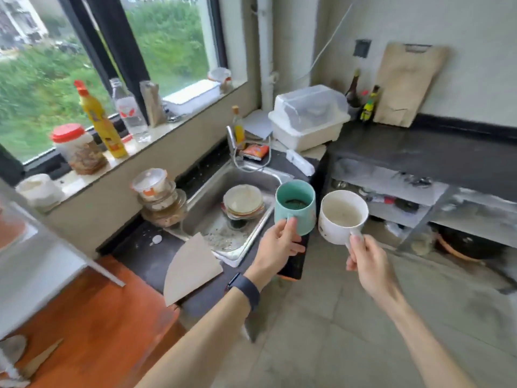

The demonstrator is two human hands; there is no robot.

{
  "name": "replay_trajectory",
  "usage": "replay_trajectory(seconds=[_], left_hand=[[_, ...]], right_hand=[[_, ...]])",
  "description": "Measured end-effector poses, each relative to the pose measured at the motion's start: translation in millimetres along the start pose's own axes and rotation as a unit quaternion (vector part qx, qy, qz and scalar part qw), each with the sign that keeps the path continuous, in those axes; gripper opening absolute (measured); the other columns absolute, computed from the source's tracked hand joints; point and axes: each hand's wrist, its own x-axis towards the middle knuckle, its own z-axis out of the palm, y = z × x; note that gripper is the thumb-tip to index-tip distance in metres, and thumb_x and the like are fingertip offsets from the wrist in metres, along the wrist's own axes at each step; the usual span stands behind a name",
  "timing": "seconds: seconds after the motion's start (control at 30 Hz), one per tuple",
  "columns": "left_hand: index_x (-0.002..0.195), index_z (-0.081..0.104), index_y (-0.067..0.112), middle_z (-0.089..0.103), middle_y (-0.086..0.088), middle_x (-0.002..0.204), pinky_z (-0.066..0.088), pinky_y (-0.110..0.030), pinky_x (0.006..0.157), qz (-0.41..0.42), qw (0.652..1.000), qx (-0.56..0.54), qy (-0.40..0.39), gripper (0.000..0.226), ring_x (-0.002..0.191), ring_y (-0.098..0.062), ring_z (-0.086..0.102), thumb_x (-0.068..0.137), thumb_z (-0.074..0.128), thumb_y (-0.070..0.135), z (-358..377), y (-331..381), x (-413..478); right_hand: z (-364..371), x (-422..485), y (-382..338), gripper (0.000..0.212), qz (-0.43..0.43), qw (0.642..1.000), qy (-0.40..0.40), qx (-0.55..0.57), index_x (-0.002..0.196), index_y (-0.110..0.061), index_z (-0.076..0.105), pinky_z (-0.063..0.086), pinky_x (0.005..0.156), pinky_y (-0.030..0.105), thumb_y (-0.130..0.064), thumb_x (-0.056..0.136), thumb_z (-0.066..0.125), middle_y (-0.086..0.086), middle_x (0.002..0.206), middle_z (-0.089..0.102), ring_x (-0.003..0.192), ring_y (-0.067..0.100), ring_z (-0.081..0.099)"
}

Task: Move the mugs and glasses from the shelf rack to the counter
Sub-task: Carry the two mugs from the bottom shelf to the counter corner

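Note:
My left hand (pixel 275 247) grips the handle of a teal mug (pixel 295 205) and holds it upright in the air by the right end of the sink. Something dark lies in its bottom. My right hand (pixel 366 261) grips the handle of a white mug (pixel 340 217), also upright, just right of the teal one and above the floor. The two mugs are close together but apart. The dark counter (pixel 419 152) stretches to the right beyond them. No shelf rack with mugs or glasses is in view.
The steel sink (pixel 212 191) holds stacked dirty plates (pixel 243 204). Stacked containers (pixel 161 197) stand at its left. A white lidded dish box (pixel 307 119), bottles and a cutting board (pixel 405 82) stand at the counter's back. Bottles and jars line the windowsill. Open shelves lie under the counter.

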Motion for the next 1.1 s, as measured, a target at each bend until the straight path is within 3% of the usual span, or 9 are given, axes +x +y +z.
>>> replay_trajectory(seconds=[0.13,0.23,0.33,0.47,0.63,0.73,0.83,1.0,1.1], left_hand=[[0.097,0.063,0.025,0.065,-0.005,0.088,0.058,-0.034,0.074,0.032,0.996,0.017,-0.085,0.028,0.072,-0.021,0.071,0.103,0.046,0.046,102.9,49.2,31.2],[0.09,0.062,0.02,0.063,-0.004,0.084,0.055,-0.026,0.064,0.057,0.988,0.028,-0.142,0.032,0.071,-0.021,0.071,0.103,0.045,0.045,173.8,79.8,50.7],[0.102,0.064,0.011,0.065,-0.002,0.084,0.057,-0.027,0.067,0.081,0.977,0.052,-0.192,0.042,0.072,-0.016,0.072,0.102,0.045,0.049,235.9,104.1,71.8],[0.106,0.065,0.011,0.066,-0.006,0.087,0.061,-0.033,0.074,0.096,0.96,0.053,-0.257,0.044,0.077,-0.017,0.073,0.101,0.046,0.051,309.2,132.6,102.8],[0.098,0.064,0.014,0.068,-0.006,0.085,0.061,-0.035,0.075,0.096,0.944,0.043,-0.314,0.039,0.076,-0.02,0.075,0.1,0.048,0.05,395.1,164.3,159.4],[0.098,0.063,0.01,0.067,-0.007,0.087,0.06,-0.033,0.073,0.106,0.936,0.061,-0.331,0.041,0.071,-0.016,0.074,0.101,0.047,0.048,445.7,186.1,199.4],[0.085,0.06,0.015,0.067,-0.015,0.093,0.059,-0.028,0.066,0.117,0.928,0.073,-0.347,0.037,0.073,-0.02,0.072,0.102,0.046,0.045,484.7,204.0,230.0],[0.102,0.063,0.005,0.068,-0.022,0.101,0.062,-0.03,0.073,0.105,0.918,0.085,-0.373,0.043,0.078,-0.022,0.074,0.102,0.046,0.045,553.6,222.4,282.2],[0.093,0.062,0.013,0.07,-0.023,0.106,0.061,-0.028,0.07,0.11,0.912,0.095,-0.384,0.038,0.076,-0.019,0.075,0.102,0.045,0.046,595.8,226.2,309.0]], right_hand=[[-107.2,14.7,-4.2,0.038,-0.016,0.995,0.099,0.005,0.074,-0.017,0.047,0.046,0.065,0.046,-0.037,0.107,0.044,-0.012,0.054,0.051,0.052,0.008,0.048],[-174.7,23.3,-11.7,0.037,-0.019,0.985,0.174,0.002,0.075,-0.015,0.049,0.046,0.063,0.039,-0.034,0.107,0.045,-0.01,0.055,0.049,0.049,0.004,0.048],[-234.1,34.0,-19.3,0.038,-0.023,0.973,0.228,-0.004,0.075,-0.016,0.048,0.045,0.057,0.023,-0.036,0.107,0.043,0.0,0.064,0.049,0.049,0.002,0.05],[-303.2,54.8,-23.6,0.041,-0.015,0.959,0.283,0.006,0.073,-0.016,0.046,0.047,0.058,0.022,-0.037,0.107,0.041,-0.001,0.064,0.049,0.052,0.007,0.048],[-380.0,107.3,-13.3,0.041,-0.018,0.945,0.327,0.01,0.073,-0.015,0.045,0.046,0.058,0.026,-0.038,0.107,0.042,-0.012,0.052,0.048,0.053,0.009,0.048],[-424.9,147.3,-2.4,0.04,-0.008,0.935,0.354,0.008,0.076,-0.015,0.05,0.048,0.062,0.031,-0.042,0.105,0.044,-0.009,0.059,0.049,0.057,0.012,0.051],[-459.6,180.9,4.9,0.04,-0.001,0.931,0.366,0.007,0.078,-0.015,0.05,0.047,0.062,0.032,-0.045,0.104,0.045,-0.007,0.065,0.049,0.057,0.011,0.05],[-515.2,232.3,23.7,0.043,0.016,0.921,0.389,0.002,0.082,-0.014,0.052,0.047,0.065,0.035,-0.051,0.101,0.043,-0.011,0.06,0.05,0.057,0.01,0.05],[-548.9,262.8,37.7,0.043,0.027,0.917,0.397,-0.003,0.081,-0.014,0.051,0.047,0.066,0.038,-0.051,0.102,0.042,-0.012,0.059,0.05,0.058,0.011,0.052]])
